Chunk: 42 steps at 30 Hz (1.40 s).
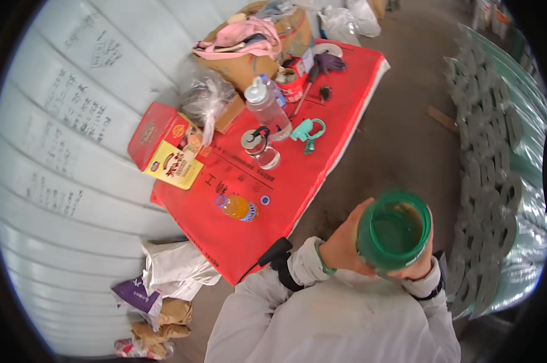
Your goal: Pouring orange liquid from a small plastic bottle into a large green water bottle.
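Observation:
Close in front of my chest, a green see-through cup (376, 233) is raised in both hands, its round end facing up at me. My left hand (344, 243) is closed around its left side, with the thumb along the wall. Around the right and lower side wraps my right hand (420, 265), partly hidden behind the cup. On the red-covered table to the left are a small bottle of orange drink (236, 207) with a purplish neck and, beside it, a loose blue cap (265, 200). What the cup contains cannot be made out clearly.
The red table (255, 236) also bears a clear jug (266, 109), a short clear bottle (262, 151), a mint-green strap-like item (308, 130), a purple glove (330, 62) and cartons (176, 164). Plastic-wrapped rolls (485, 181) stand right. Bags (176, 269) lie by the pale wall.

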### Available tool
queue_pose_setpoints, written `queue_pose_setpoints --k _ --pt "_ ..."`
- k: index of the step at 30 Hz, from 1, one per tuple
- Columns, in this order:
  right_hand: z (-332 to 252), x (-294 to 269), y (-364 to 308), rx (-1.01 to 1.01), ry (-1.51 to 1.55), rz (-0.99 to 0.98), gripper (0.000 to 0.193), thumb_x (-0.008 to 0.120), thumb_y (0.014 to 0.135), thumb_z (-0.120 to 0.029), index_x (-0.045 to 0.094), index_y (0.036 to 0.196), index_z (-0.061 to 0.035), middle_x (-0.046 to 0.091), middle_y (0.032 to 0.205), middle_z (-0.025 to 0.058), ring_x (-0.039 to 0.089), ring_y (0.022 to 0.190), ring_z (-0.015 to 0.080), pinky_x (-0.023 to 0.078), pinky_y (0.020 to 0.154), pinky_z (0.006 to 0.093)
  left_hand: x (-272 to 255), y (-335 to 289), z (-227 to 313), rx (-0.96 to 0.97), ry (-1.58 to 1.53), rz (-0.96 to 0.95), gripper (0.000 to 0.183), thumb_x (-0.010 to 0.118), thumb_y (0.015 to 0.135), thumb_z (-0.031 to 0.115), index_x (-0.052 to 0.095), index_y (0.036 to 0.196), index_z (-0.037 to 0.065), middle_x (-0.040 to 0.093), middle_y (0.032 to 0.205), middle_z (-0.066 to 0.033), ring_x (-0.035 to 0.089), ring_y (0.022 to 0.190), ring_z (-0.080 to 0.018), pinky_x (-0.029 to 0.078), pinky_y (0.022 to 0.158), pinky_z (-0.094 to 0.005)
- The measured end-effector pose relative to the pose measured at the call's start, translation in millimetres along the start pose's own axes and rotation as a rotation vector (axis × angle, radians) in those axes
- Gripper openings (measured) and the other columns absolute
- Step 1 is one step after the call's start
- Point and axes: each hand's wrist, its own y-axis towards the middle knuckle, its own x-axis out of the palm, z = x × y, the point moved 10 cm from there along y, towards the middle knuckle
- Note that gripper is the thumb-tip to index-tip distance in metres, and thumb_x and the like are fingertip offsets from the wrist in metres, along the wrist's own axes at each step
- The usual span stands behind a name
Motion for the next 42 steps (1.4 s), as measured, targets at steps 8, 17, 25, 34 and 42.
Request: queue_pose_setpoints --k 8,17,25,34,42 --pt "25 39 30 0.000 -0.023 -0.304 0.117 0.084 0.060 -0.030 0.000 0.140 -0.0114 0.032 0.136 0.0144 0.038 0.123 0.0250 0.028 0.103 0.0414 -31 -10 29 0.135 0.134 0.099 0.127 0.087 0.051 0.036 0.001 0.139 0.004 0.023 0.141 -0.0135 0.028 0.129 -0.0245 0.024 0.105 -0.0418" --pt "117 52 142 0.432 0.153 -0.235 0.070 0.061 0.084 -0.024 0.021 0.139 -0.0055 0.039 0.133 0.0152 0.040 0.122 0.0246 0.036 0.099 0.0374 -113 -45 27 0.100 -0.027 0.244 0.114 0.087 0.050 0.031 0.019 0.136 0.001 0.039 0.129 -0.0123 0.040 0.121 -0.0238 0.032 0.100 -0.0379" --pt "293 69 241 0.118 -1.491 -0.682 0.064 0.067 0.071 -0.028 0.043 0.124 -0.0028 0.048 0.122 0.0136 0.044 0.115 0.0292 0.036 0.095 0.0427 -174 -110 -27 -0.105 -0.242 0.477 0.102 0.086 0.052 0.030 0.029 0.131 0.001 0.042 0.128 -0.0119 0.044 0.117 -0.0226 0.034 0.099 -0.0374" --pt "349 83 266 -0.126 -1.806 -0.640 0.039 0.064 0.073 -0.025 0.051 0.102 -0.0042 0.057 0.100 0.0104 0.055 0.097 0.0268 0.037 0.095 0.0417 -197 -125 -19 -0.146 -0.129 0.496 0.102 0.085 0.050 0.030 0.030 0.131 0.000 0.043 0.126 -0.0135 0.045 0.116 -0.0232 0.034 0.098 -0.0362" --pt "285 -1 279 0.261 -1.209 -0.081 0.020 0.059 0.079 -0.020 0.053 0.091 -0.0052 0.056 0.075 0.0110 0.058 0.062 0.0206 0.045 0.053 0.0341 -181 -82 -14 -0.123 -0.191 0.336 0.101 0.085 0.050 0.026 0.030 0.131 0.000 0.045 0.125 -0.0128 0.046 0.115 -0.0225 0.035 0.097 -0.0363"
